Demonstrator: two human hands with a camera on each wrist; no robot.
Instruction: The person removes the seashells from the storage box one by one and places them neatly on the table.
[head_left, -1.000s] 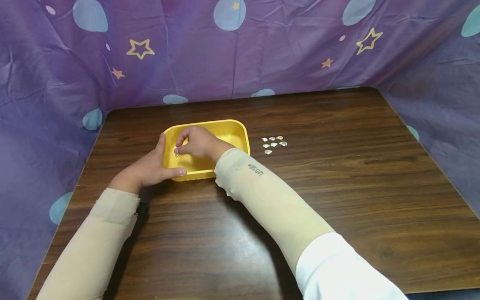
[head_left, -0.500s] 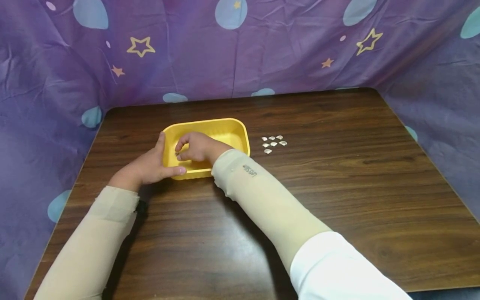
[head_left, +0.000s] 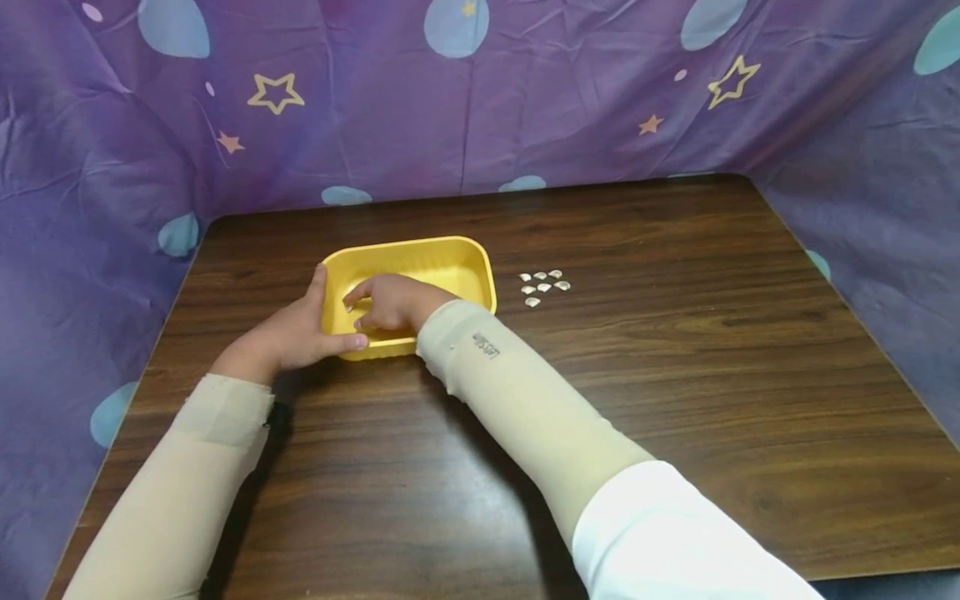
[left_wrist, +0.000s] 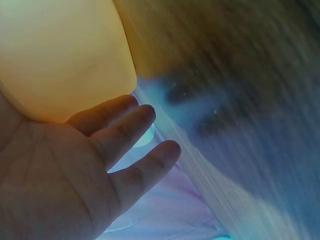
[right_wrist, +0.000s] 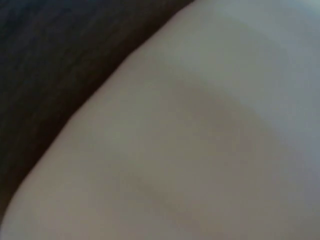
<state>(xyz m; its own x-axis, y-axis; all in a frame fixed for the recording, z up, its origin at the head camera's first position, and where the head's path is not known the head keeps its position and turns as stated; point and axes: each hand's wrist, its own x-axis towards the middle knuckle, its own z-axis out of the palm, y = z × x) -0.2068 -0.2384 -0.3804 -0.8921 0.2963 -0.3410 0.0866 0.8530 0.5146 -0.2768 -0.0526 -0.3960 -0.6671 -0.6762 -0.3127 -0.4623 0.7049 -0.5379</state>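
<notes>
A yellow plastic tub (head_left: 471, 283) sits on the wooden table. My left hand (head_left: 288, 333) rests against its left end, index finger at the end wall and thumb along the near rim. In the left wrist view the other fingers (left_wrist: 135, 172) of the left hand stretch out straight beside the tub's wall (left_wrist: 65, 55). My right hand (head_left: 393, 302) reaches down inside the tub at its left part, with index finger and thumb apart. The hand covers much of the tub's floor. Several small whitish shells (head_left: 543, 287) lie in short rows to the right of the tub.
The dark wooden table (head_left: 675, 350) stretches far to the right and toward the front. A purple cloth (head_left: 570, 92) with stars and blue dots hangs behind and on both sides. The blurred right wrist view is mostly filled by a pale surface (right_wrist: 190, 140).
My right hand has lowered into the tub, and its index finger and thumb, which pinched a small shell, have spread apart. The left hand stays at the tub's end.
</notes>
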